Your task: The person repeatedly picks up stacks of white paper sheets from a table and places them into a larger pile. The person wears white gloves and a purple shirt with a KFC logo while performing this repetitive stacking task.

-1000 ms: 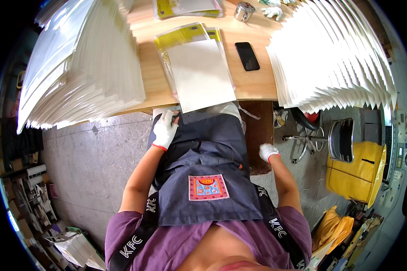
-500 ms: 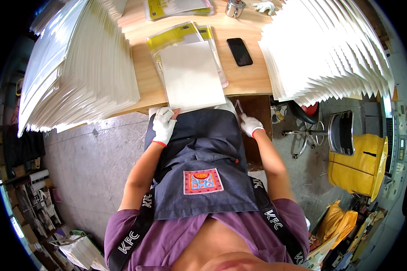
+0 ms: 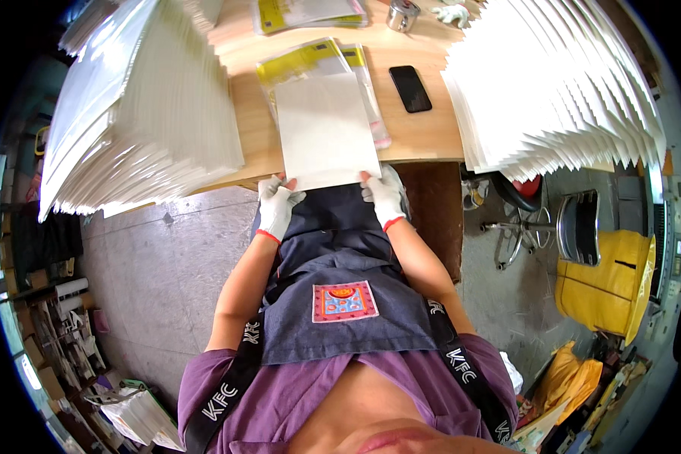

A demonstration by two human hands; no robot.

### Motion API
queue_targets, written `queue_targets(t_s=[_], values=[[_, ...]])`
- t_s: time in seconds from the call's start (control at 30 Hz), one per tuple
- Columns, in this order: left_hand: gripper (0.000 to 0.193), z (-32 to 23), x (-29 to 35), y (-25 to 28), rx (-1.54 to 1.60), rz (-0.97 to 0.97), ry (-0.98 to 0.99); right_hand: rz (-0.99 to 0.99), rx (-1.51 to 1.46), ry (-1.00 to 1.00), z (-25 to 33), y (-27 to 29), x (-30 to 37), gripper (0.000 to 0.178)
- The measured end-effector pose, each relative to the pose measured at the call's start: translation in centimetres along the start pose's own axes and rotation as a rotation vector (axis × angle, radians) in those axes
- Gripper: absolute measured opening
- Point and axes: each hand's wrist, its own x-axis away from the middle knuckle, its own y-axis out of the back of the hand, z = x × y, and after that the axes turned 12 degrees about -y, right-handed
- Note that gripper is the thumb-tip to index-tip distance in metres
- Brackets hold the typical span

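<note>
A blank white paper sheet [image 3: 329, 132] lies at the table's front edge, its near end sticking out over my lap. I cannot tell whether it is one sheet or a thin stack. My left hand [image 3: 278, 206], in a white glove with bare fingertips, pinches its near left corner. At the near right corner my right hand [image 3: 384, 195], gloved the same way, has thumb and fingers closed on the edge. Partly hidden under the paper are clear plastic sleeves [image 3: 299, 62] with a yellow printed band.
Tall fanned stacks of white sheets stand left [image 3: 166, 113] and right [image 3: 545, 91] on the wooden table [image 3: 420, 140]. A black phone [image 3: 410, 88] lies right of the paper. Farther back are more yellow-banded sleeves [image 3: 310, 13], a metal tin [image 3: 402, 15] and a white glove [image 3: 452, 14].
My right hand has come in from the right, beside my lap, to the paper's near right corner. My left hand stays by the left corner. The paper has shifted slightly.
</note>
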Motion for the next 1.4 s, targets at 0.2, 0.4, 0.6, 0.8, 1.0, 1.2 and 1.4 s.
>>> queue_targets(t_s=[0.2,0.4,0.6,0.8,1.0,1.2,1.4], values=[[0.032,-14.3,3.4,-5.2,-0.493,0.395,-0.192,0.403,-0.238,-0.142,-0.6,3.2,-0.9,0.017],[0.032,-29.6,7.5,-4.4,-0.89,0.338,-0.93,0.596,-0.283,0.113,13.3,-5.5,7.6,0.025],[0.025,-41.9,3.4,-0.2,-0.716,-0.155,-1.272,0.924,0.119,0.532,29.5,-19.5,13.6,0.03],[0.031,-43.9,-1.1,9.3,-1.396,0.007,-1.045,0.784,0.817,0.4,33.2,-24.9,14.6,0.029],[0.032,-42.6,-2.4,9.3,-1.043,-0.023,-0.946,0.381,0.412,0.871,38.0,-29.8,1.0,0.038],[0.059,-40.7,-3.9,10.5,-0.869,-0.152,-1.223,0.602,0.079,0.841,37.8,-37.8,-1.9,0.034],[0.065,-39.2,-3.2,11.7,-0.688,-0.283,-1.093,0.614,0.198,0.948,35.6,-38.1,1.2,0.015]])
